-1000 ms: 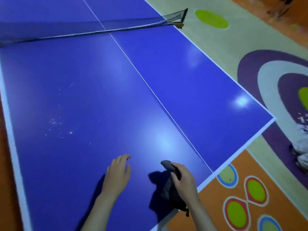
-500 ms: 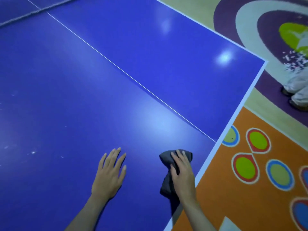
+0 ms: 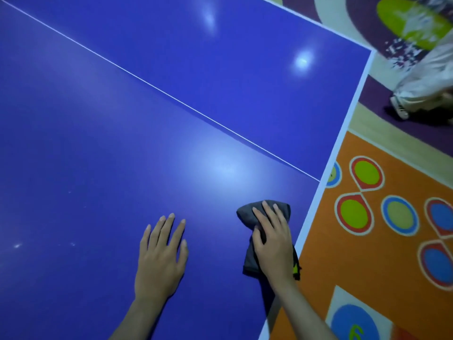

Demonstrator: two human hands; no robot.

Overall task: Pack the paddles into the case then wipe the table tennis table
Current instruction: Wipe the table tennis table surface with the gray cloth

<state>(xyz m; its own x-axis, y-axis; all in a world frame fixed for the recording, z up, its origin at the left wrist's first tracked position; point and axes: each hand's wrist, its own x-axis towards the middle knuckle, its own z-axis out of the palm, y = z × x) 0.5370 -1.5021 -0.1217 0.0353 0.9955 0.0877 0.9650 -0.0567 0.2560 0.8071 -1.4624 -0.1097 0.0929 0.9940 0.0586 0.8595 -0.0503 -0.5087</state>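
- While the right hand (image 3: 273, 244) presses its straight fingers flat on the grey cloth (image 3: 264, 212), the cloth sits on the tabletop (image 3: 122, 143) just beside the right edge, with its lower end hanging past that edge.
- One risk, as I judge it: a stroke toward that edge could drag the cloth off onto the orange floor mat (image 3: 367, 253), since nothing is curled round it.
- Resting relaxed and flat near the tabletop's near edge, the left hand (image 3: 160, 256) holds nothing; leaning on it may leave fresh smears on the surface.
- Pale specks (image 3: 17, 246) lie toward the tabletop's left side, well apart from the cloth, and could be missed.
- Neither paddles nor case show in the head view.
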